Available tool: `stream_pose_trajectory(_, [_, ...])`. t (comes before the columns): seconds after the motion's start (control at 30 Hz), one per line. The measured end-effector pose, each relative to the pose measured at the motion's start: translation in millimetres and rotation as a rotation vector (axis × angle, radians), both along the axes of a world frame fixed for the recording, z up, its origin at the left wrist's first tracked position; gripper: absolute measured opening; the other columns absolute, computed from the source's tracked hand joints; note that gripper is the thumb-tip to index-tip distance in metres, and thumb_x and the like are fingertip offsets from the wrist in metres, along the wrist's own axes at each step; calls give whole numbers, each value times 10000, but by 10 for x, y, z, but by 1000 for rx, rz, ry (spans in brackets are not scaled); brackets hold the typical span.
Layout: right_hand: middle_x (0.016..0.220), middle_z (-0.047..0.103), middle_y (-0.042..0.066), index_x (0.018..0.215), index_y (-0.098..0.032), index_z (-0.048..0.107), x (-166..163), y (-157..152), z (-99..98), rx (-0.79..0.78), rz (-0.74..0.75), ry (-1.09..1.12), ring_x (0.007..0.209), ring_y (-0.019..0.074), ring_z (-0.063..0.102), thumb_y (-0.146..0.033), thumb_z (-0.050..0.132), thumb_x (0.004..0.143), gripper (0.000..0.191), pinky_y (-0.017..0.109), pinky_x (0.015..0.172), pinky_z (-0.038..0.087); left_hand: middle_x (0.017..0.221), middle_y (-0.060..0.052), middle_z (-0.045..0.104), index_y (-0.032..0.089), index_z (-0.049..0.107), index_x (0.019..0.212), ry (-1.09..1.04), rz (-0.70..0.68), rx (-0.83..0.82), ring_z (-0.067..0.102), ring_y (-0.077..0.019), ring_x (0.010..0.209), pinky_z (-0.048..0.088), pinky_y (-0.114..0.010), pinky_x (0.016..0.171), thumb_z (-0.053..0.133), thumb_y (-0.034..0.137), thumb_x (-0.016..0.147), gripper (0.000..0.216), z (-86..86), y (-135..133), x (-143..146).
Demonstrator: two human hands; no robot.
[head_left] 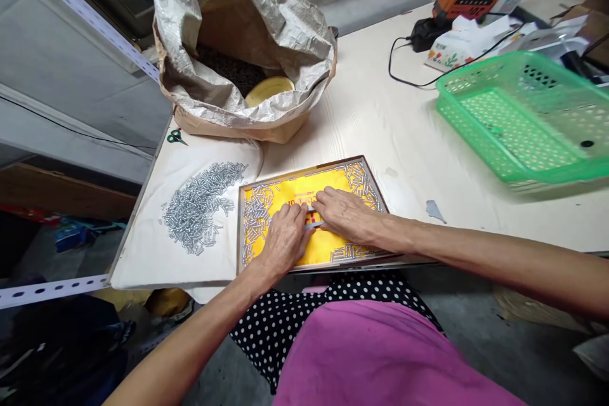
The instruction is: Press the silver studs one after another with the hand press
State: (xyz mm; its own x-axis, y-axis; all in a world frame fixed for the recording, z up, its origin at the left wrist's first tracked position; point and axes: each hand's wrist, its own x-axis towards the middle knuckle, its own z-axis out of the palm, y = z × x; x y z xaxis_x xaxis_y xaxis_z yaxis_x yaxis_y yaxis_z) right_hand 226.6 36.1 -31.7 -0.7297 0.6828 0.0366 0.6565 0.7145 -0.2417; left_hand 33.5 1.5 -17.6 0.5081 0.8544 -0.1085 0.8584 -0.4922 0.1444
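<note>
"Where are the hands?"
"Over the middle of the yellow-lined tray (240, 228). The left hand (286, 235) and right hand (345, 216) are nearly closed, fingers bent, each gripping an end of a pale strip (313, 225); their undersides are hidden."
"And the tray's edges?"
"Its near rim runs along the near edge of the table (404, 139). Small silvery springs (257, 212) crowd both ends inside it, yellow showing between."
"What's left of it?"
"Just beside, a heap of springs (202, 209) on a white cloth (143, 247); farther back, green-handled scissors (176, 136)."
"Behind it?"
"A woven sack (304, 44) holding a yellow bowl (271, 89)."
"Room to move?"
"Most lies to the tray's right: tabletop stretches to a green plastic basket (561, 172), well apart."
</note>
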Motion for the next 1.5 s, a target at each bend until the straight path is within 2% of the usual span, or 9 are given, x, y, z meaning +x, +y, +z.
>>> stream_pose_trajectory(0.2, [919, 650, 96, 909, -152, 634, -44, -64, -128, -14, 40, 43, 881, 217, 540, -142, 465, 989, 188, 336, 761, 439, 1013, -111, 673, 157, 629, 1096, 15, 51, -19, 574, -265, 990, 512, -416, 872, 489, 280, 999, 210, -64, -28, 33])
stream_pose_trajectory(0.3, [1002, 650, 112, 993, -139, 646, 5, 9, -80, 4, 10, 60, 935, 240, 537, -250, 604, 947, 127, 352, 788, 440, 1133, -127, 666, 149, 617, 1150, -45, 62, 56, 579, -275, 1070, 519, -442, 934, 554, 295, 974, 238, -96, -63, -9])
stream_pose_trajectory(0.43, [1045, 635, 134, 1109, -124, 652, 121, 206, -41, -46, 44, 60, 934, 263, 526, -505, 749, 819, 489, 355, 755, 430, 1401, -139, 556, 191, 600, 1223, -133, 41, 221, 507, -298, 1282, 478, -505, 1051, 523, 229, 985, 253, -170, -248, 0])
stream_pose_trajectory(0.57, [969, 650, 107, 980, -164, 679, 138, 427, -139, 24, 3, 50, 873, 229, 519, -268, 547, 971, 169, 339, 736, 381, 1217, -116, 662, 192, 634, 1151, -179, 31, 135, 582, -260, 1138, 530, -449, 977, 453, 232, 1017, 229, -207, -431, 136])
stream_pose_trajectory(0.73, [973, 657, 120, 931, -151, 652, 60, 568, -129, 111, -65, 50, 888, 234, 518, -175, 450, 989, 212, 346, 751, 368, 1091, -104, 692, 158, 644, 1146, -295, 62, 79, 599, -241, 1068, 523, -421, 980, 467, 235, 1015, 234, -158, -524, 222])
stream_pose_trajectory(0.83, [1000, 646, 130, 931, -154, 635, 99, 423, -40, 116, -114, 130, 910, 239, 532, -199, 482, 979, 166, 345, 753, 377, 1150, -110, 673, 173, 653, 1179, -351, 137, 148, 603, -228, 1075, 526, -390, 960, 477, 254, 1014, 254, -69, -581, 113])
stream_pose_trajectory(1.03, [930, 664, 72, 970, -186, 594, 95, -166, -108, -170, 79, 206, 785, 198, 580, -391, 611, 941, 207, 312, 658, 397, 889, -79, 663, 181, 701, 810, -52, 575, 125, 598, -253, 920, 506, -366, 778, 561, 345, 973, 270, 217, -516, -365])
stream_pose_trajectory(1.27, [873, 645, 57, 933, -203, 522, -22, -239, -161, -225, 47, 249, 653, 146, 530, -304, 381, 1027, 197, 298, 579, 351, 866, -48, 664, 210, 693, 839, -44, 671, 109, 615, -227, 919, 471, -317, 778, 531, 330, 978, 245, 394, -402, -638])
stream_pose_trajectory(1.5, [830, 608, 55, 874, -233, 459, 271, -160, -2, -50, -99, 378, 665, 169, 558, -346, 329, 1030, 233, 310, 582, 400, 930, -60, 700, 207, 677, 876, -69, 514, -11, 621, -236, 951, 489, -334, 801, 632, 324, 933, 138, 76, -540, -334])
